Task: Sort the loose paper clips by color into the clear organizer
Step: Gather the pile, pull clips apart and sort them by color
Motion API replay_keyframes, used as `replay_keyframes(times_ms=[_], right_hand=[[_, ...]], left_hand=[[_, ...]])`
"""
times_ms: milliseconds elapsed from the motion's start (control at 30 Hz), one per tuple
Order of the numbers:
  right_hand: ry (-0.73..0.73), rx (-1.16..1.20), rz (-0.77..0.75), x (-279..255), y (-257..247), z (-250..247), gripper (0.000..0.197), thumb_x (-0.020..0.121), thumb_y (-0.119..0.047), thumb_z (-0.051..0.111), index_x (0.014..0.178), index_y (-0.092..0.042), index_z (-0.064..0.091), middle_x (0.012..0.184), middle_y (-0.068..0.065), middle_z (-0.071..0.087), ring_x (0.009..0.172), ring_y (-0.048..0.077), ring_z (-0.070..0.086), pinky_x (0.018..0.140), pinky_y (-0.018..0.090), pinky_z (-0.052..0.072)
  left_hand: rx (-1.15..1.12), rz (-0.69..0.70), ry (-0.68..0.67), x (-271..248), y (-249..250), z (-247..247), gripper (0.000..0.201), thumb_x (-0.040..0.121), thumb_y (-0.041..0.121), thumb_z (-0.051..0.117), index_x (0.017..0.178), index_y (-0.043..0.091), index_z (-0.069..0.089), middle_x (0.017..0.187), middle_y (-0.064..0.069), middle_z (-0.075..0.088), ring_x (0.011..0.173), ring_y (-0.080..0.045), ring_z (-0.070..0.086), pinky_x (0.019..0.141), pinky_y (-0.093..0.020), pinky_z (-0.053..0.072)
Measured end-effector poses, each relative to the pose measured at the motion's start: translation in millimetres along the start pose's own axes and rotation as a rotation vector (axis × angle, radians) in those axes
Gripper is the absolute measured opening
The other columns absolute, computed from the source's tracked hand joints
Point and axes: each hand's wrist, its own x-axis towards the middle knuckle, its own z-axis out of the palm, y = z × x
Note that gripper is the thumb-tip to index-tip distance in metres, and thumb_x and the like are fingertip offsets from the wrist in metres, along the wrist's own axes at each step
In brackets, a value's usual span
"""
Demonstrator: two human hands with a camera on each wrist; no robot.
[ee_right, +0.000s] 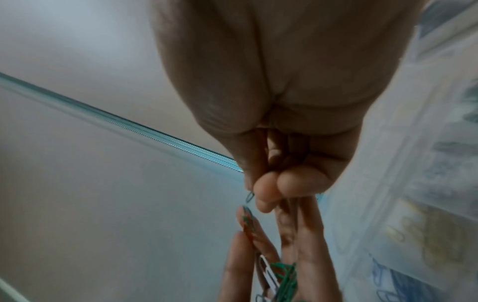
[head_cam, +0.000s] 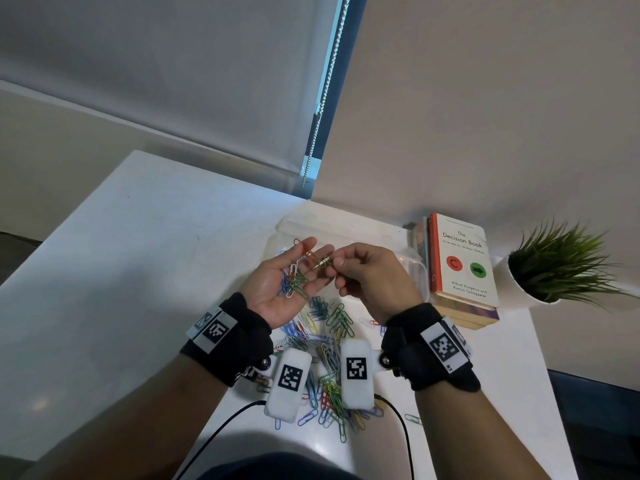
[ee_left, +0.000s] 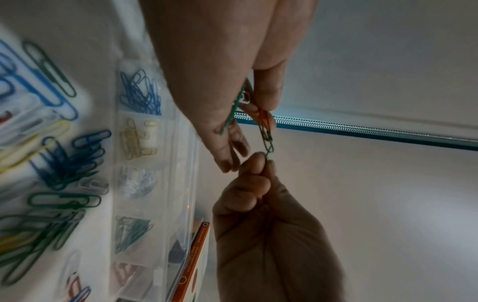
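My left hand is palm up above the table and holds a bunch of paper clips, green, blue, white and red; its thumb and a finger pinch a red clip. A green clip hangs linked to that red one, and my right hand pinches it between thumb and fingertips. The clear organizer lies just behind both hands, with blue, yellow, white, green and red clips in separate compartments. A mixed pile of loose clips lies on the white table below my wrists.
A stack of books stands right of the organizer, with a potted plant beyond it by the wall. A blind cord hangs at the back. The table's right edge is close to my right forearm. Black cables run under my wrists.
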Motion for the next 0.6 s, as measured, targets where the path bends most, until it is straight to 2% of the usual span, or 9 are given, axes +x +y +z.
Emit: replay_keyframes(times_ms=[100, 200, 233, 333, 400, 467, 533, 600], right_hand=[[0.024, -0.081, -0.036, -3.0, -3.4, 1.6, 0.013, 0.089, 0.006, 0.055, 0.087, -0.004, 0.063, 0.065, 0.011, 0.064, 0.048, 0.015, 0.050, 0.046, 0.024, 0.042], [0.041, -0.211, -0.102, -4.6, -5.4, 7.5, 0.016, 0.090, 0.003, 0.054, 0.088, -0.007, 0.066, 0.062, 0.007, 0.062, 0.049, 0.014, 0.051, 0.047, 0.024, 0.042], [0.036, -0.228, -0.114, -5.0, -5.7, 9.2, 0.016, 0.091, 0.001, 0.054, 0.087, -0.007, 0.067, 0.063, 0.006, 0.062, 0.051, 0.014, 0.051, 0.048, 0.024, 0.042], [-0.003, -0.269, -0.148, -8.0, -7.5, 12.1, 0.014, 0.090, -0.005, 0.060, 0.081, -0.010, 0.069, 0.066, 0.003, 0.067, 0.054, 0.014, 0.053, 0.050, 0.024, 0.044], [-0.008, -0.302, -0.156, -7.8, -7.0, 12.4, 0.017, 0.087, -0.003, 0.064, 0.074, -0.014, 0.067, 0.058, -0.005, 0.065, 0.052, 0.011, 0.053, 0.050, 0.023, 0.045], [0.021, -0.290, -0.144, -5.6, -4.3, 11.9, 0.018, 0.085, 0.002, 0.063, 0.074, -0.012, 0.066, 0.053, -0.007, 0.062, 0.050, 0.010, 0.053, 0.051, 0.024, 0.046], [0.036, -0.201, -0.111, -4.5, -2.2, 10.5, 0.016, 0.087, 0.004, 0.060, 0.077, -0.008, 0.066, 0.059, 0.000, 0.064, 0.050, 0.013, 0.052, 0.052, 0.025, 0.046], [0.016, -0.044, -0.060, -4.1, -0.8, 9.4, 0.015, 0.089, 0.005, 0.057, 0.079, -0.004, 0.065, 0.065, 0.007, 0.065, 0.049, 0.013, 0.051, 0.051, 0.024, 0.045]], left_hand=[[-0.010, -0.002, 0.012, -1.1, 0.9, 1.2, 0.018, 0.097, 0.016, 0.048, 0.096, 0.006, 0.063, 0.104, -0.021, 0.070, 0.084, -0.032, 0.071, 0.079, -0.041, 0.058], [-0.008, -0.014, 0.038, -1.8, -1.0, 1.5, 0.018, 0.097, 0.018, 0.049, 0.099, 0.007, 0.064, 0.093, -0.017, 0.071, 0.080, -0.029, 0.068, 0.090, -0.041, 0.052], [-0.012, -0.013, 0.040, -1.8, -1.6, 1.9, 0.019, 0.096, 0.018, 0.050, 0.099, 0.007, 0.065, 0.091, -0.017, 0.071, 0.080, -0.028, 0.068, 0.090, -0.040, 0.051], [-0.031, -0.010, 0.022, -2.3, -0.9, 3.8, 0.016, 0.091, 0.016, 0.055, 0.098, 0.006, 0.065, 0.091, -0.017, 0.071, 0.081, -0.028, 0.070, 0.083, -0.038, 0.058], [-0.045, -0.011, 0.016, -2.0, -0.2, 4.0, 0.020, 0.082, 0.015, 0.059, 0.099, 0.005, 0.065, 0.094, -0.018, 0.072, 0.088, -0.028, 0.069, 0.087, -0.038, 0.056], [-0.036, -0.012, 0.005, -1.9, -1.1, 4.2, 0.023, 0.079, 0.015, 0.059, 0.099, 0.005, 0.064, 0.095, -0.017, 0.072, 0.084, -0.027, 0.069, 0.080, -0.037, 0.058], [-0.034, -0.015, -0.007, -2.2, -3.3, 4.2, 0.021, 0.079, 0.015, 0.059, 0.096, 0.005, 0.064, 0.100, -0.016, 0.071, 0.079, -0.026, 0.070, 0.068, -0.036, 0.058], [-0.030, -0.012, -0.018, -2.8, -5.4, 4.4, 0.019, 0.080, 0.015, 0.058, 0.092, 0.003, 0.065, 0.090, -0.015, 0.071, 0.074, -0.024, 0.067, 0.065, -0.035, 0.058]])
